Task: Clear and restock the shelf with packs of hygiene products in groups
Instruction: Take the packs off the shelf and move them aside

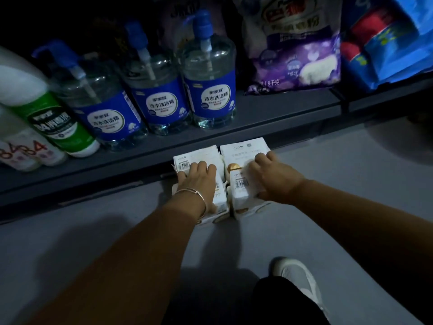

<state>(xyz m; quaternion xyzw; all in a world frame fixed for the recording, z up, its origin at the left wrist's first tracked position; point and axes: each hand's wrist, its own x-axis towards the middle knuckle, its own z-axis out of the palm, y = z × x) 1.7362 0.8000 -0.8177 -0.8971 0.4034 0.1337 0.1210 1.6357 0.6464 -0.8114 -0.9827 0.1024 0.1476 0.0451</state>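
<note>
Packs of hygiene products (pixel 243 151), white with barcodes, lay in two side-by-side stacks on the floor (pixel 351 195), just in front of the lowest shelf (pixel 281 109). The room was dim; lighting fell mainly on the packs and forearms. The floor was a plain grey surface, with dark shadows across its near part. The shelf was a dark grey board running from lower left to upper right, its front lip just beyond the packs.

On the shelf, largest first: a purple-and-white bag (pixel 295 48) at upper right, with a blue bag with red areas (pixel 386 43) beside it at the far right. Three clear pump bottles (pixel 209 73) with blue labels and blue pump heads stood in a row, left of the purple bag. A white bottle with a green label (pixel 46 113) leaned at far left, and below it white bottles with red numerals (pixel 21 151) stood at the shelf edge.

The left hand (pixel 199 179), a thin bangle (pixel 196 195) on its wrist, rested palm-down on the left stack, fingers bent over the top pack. The right hand (pixel 269 174) gripped the top pack of the right stack, fingers curled round it. A white shoe (pixel 297 277) showed at the bottom edge, on the floor.
</note>
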